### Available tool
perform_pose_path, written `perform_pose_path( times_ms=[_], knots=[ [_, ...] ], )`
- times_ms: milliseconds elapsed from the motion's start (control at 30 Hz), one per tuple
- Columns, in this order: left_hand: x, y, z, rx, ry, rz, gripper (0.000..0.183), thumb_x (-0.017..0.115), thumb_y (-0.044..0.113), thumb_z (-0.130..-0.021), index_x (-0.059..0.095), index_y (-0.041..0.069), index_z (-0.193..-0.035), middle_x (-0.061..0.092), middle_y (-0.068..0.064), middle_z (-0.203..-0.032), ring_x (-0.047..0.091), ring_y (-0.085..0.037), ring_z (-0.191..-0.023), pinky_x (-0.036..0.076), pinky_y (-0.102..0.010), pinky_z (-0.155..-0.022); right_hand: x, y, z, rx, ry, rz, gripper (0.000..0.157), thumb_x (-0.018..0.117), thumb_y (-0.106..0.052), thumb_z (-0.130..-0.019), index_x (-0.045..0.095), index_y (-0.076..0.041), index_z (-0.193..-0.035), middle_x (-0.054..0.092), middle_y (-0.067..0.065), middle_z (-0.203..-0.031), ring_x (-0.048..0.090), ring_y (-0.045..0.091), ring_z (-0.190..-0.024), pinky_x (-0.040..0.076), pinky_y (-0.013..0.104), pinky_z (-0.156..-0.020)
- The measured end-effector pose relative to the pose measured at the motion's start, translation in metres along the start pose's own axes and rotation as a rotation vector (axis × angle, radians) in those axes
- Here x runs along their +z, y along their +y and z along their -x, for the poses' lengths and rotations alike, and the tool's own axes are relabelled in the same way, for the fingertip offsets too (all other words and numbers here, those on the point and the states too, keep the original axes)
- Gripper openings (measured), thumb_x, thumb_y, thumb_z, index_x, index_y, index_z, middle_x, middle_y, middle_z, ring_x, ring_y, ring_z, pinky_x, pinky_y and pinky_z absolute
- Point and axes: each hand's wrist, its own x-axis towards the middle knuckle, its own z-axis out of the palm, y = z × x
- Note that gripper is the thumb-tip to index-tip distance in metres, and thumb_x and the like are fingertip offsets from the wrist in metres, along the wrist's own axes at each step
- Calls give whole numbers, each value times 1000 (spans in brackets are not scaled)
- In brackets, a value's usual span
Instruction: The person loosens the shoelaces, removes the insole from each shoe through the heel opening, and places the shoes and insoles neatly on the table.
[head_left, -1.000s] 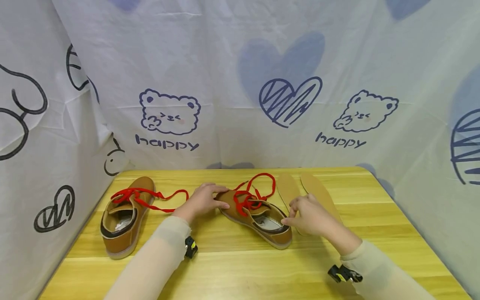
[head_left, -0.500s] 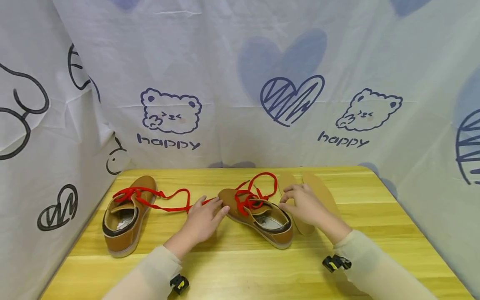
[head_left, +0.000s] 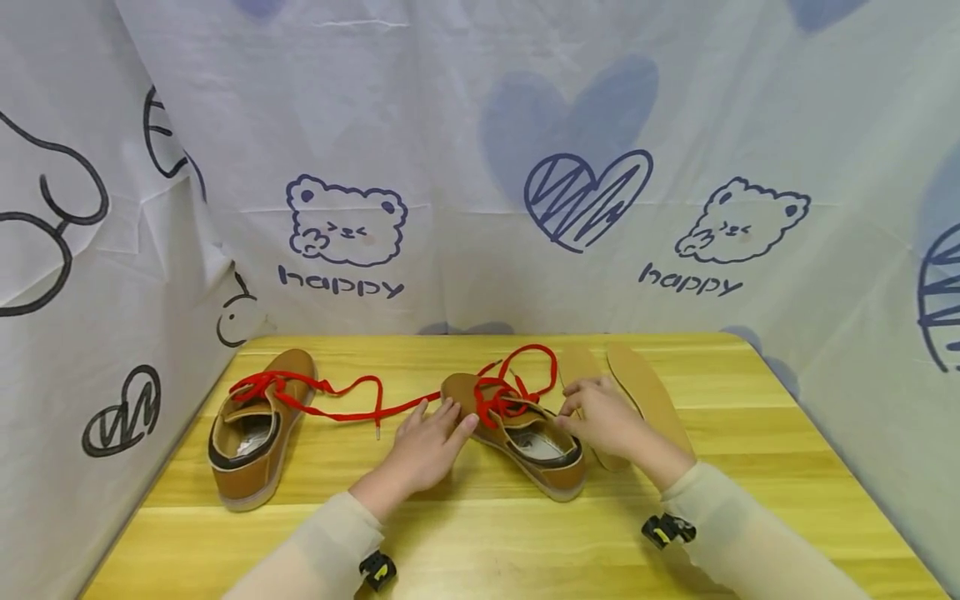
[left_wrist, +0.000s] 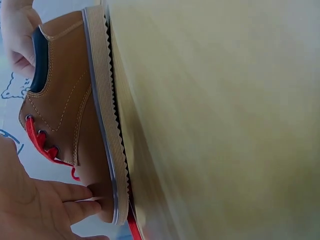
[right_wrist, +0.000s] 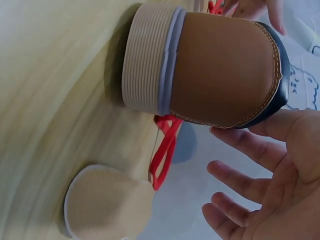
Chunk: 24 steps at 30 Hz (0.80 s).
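A brown lace-up shoe (head_left: 551, 475) with red laces (head_left: 504, 400) rests on the table, toe pointing back left and heel toward the front right. Extended fingers of my left hand (head_left: 423, 446) touch its toe, with two fingertips against the leather in the left wrist view. At the heel end, my right hand (head_left: 607, 421) pinches the collar (right_wrist: 280, 90). The thumb tip is hidden behind the dark rim, the index fingertip sits at the outer side, and the other fingers are spread loosely. Beneath the right hand lies a tan insole (head_left: 579, 360), partly covered.
A matching brown shoe (head_left: 243, 483) stands at the left, its red lace (head_left: 337, 415) stretching across to the other shoe. A second tan insole (head_left: 652, 392) lies to the right. Behind the wooden table (head_left: 465, 550) hangs a printed white curtain (head_left: 450, 125).
My left hand has moved off the top of the toe to its near left side. The shoe's toe has swung slightly toward the back. My right hand has shifted from the heel slightly along the collar.
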Motion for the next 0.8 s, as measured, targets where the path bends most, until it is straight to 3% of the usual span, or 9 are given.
perform_pose_path(
  times_ms=[400,800],
  knots=[
    [-3,-3,-32,31,-67,-10,94,24,77,-95,28,8,-158,23,-8,-164,7,-38,-152,9,-62,-118,15,-25,8,2,56,60,23,75,-23,-91,71,-19,-68,65,10,-126,47,38,-124,38,56,-105],
    [-15,-15,-54,107,-139,67,88,34,74,-96,31,13,-158,27,-4,-164,8,-33,-153,10,-58,-120,25,-40,12,22,80,129,25,74,-32,-91,77,-15,-72,66,12,-126,50,35,-121,38,51,-105]
  ],
)
